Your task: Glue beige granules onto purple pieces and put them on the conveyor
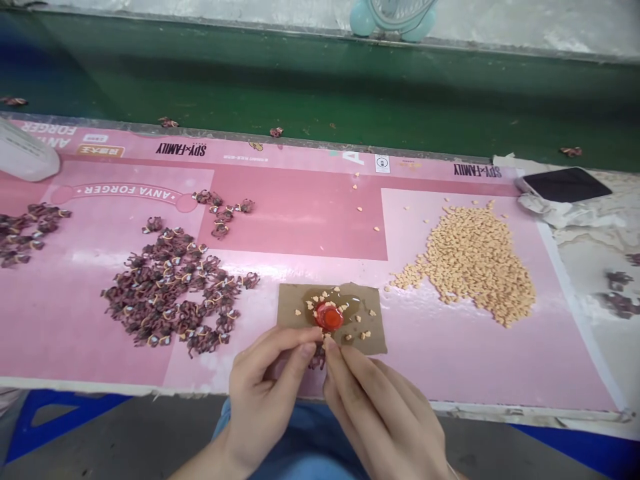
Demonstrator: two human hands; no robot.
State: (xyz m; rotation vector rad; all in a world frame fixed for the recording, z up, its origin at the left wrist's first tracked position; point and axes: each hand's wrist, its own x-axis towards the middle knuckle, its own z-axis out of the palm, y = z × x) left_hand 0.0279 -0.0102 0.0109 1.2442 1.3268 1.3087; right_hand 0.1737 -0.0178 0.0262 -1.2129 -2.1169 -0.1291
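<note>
Left hand (265, 393) and right hand (385, 417) met at the fingertips, both curled and grasping, pinching a small maroon cluster (317, 360) just below the near edge of a brown cardboard square (367, 330); a peach chip (327, 343) sat at the fingertips, though the exact grip was partly hidden. On the cardboard lay a puddle of amber liquid (350, 305) around a round red cap (329, 317), scattered with more chips. To the right, a large heap of peach chips (467, 263) lay on a pink printed mat (300, 213), a few strays nearby. To the left lay a big pile of curled maroon clusters (173, 287), banded in pale yellow, with a smaller group (223, 213) beyond it and another (30, 233) at the far left. The mat read "ANYA FORGER" and "SPY×FAMILY", upside down from this view. Past its far right corner, a black phone (565, 185) rested on crumpled paper. A white bottle (25, 150) lay at the far left edge. A teal fan (393, 17) stood beyond a green strip (320, 80).
</note>
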